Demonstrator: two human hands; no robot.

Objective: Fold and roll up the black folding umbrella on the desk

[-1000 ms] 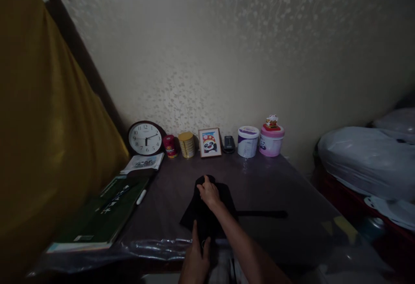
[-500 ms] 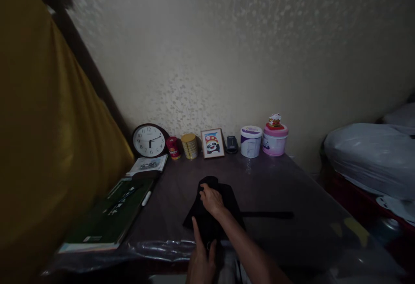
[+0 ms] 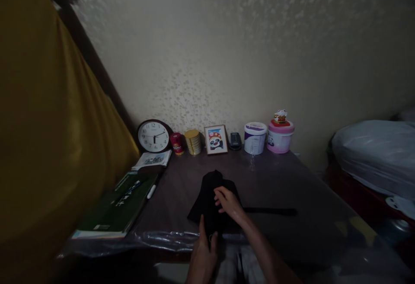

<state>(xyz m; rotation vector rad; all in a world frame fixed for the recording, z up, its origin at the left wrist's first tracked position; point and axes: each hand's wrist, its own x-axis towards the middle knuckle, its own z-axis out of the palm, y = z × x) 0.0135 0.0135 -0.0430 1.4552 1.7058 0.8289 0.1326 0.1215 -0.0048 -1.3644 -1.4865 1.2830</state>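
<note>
A black cloth item (image 3: 207,197), bunched and partly folded, lies at the near middle of the table; its exact kind does not show in the dark. A long black strap (image 3: 270,211) runs from it to the right. At its near end, my left hand (image 3: 204,253) has the cloth between thumb and forefinger, beside a small ring (image 3: 210,237). The other left fingers are hidden. Over the cloth's right part is my right hand (image 3: 228,202), fingers loosely bent and apart, with nothing visible in them. Whether its fingertips touch the fabric I cannot tell.
Dark green books (image 3: 118,206) with a pen on top and a white marker (image 3: 151,191) lie left. Along the wall stand a clock (image 3: 153,136), red tin (image 3: 177,144), yellow-lidded can (image 3: 193,142), panda picture (image 3: 216,139) and two tubs (image 3: 255,139). A yellow curtain (image 3: 65,124) hangs left.
My right hand has drawn back to the right from the cloth's upper part, its fingers loosening. My left hand stays at the near end. The view has shifted slightly.
</note>
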